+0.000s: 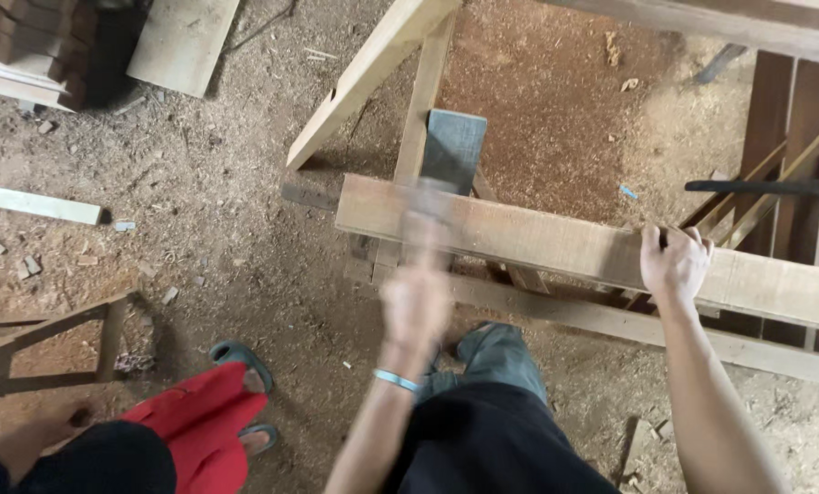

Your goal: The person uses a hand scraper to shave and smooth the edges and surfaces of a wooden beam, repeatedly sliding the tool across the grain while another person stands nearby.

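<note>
Blurred left hand (pixel 416 306) grips something indistinct; right hand (pixel 673 261) clasps rough flat wooden plank (pixel 538 240).

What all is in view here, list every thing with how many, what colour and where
plank: one, light brown, lying across the middle on a wooden frame
wooden frame: one, pale wood, under and behind the plank
dark flat block: one, grey, just behind the plank
loose boards: several, pale and reddish, upper left on the sawdust floor
small wooden stand: one, brown, lower left
another person's legs: red trousers, blue-green sandals, lower left
wristband: one, light blue, on the left wrist
left hand: blurred in motion near the plank; whether it holds anything is unclear
right hand: gripping the plank's far edge
</note>
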